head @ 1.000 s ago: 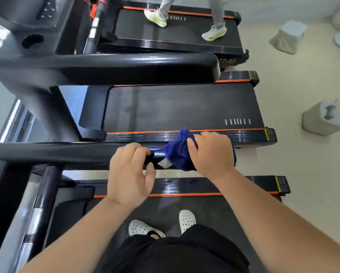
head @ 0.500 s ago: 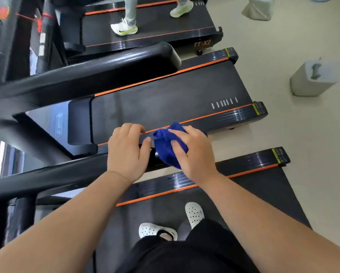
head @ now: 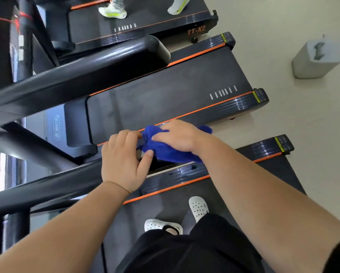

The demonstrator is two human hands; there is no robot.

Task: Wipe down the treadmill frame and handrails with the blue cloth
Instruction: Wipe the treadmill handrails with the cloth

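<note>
Since the earlier frame our view has tilted further, so the handrail point(head: 46, 186) now runs steeply from lower left up to the hands, and our right hand point(head: 182, 137) has flattened out over the blue cloth point(head: 171, 152) instead of bunching it from the side. That right hand lies palm down with the fingers stretched toward the left, pressing the cloth onto the far end of the rail; a corner of the cloth pokes out past the wrist on the right. Our left hand point(head: 123, 161) curls over the rail just beside the cloth, fingers hooked over the top and the thumb point(head: 145, 160) angled up so its tip touches the cloth's lower edge. We cannot tell how far the cloth wraps under the rail.

We stand on the treadmill deck point(head: 273, 174), orange stripe along its side rail, white perforated clogs point(head: 197, 207) below black clothing. On the neighbouring treadmill point(head: 165, 99) we read a row of white dashes on the belt and a yellow-and-black warning label at the rear corner, too small to read. A pale logo on its motor cover point(head: 56, 128) is printed sideways and blurred; we cannot make out the letters. On the third treadmill point(head: 165, 22), orange lettering reads "TT-X2", and another person's white-and-yellow trainers point(head: 113, 12) stand on its belt. A grey block point(head: 315, 58) sits on the pale floor to the right.
</note>
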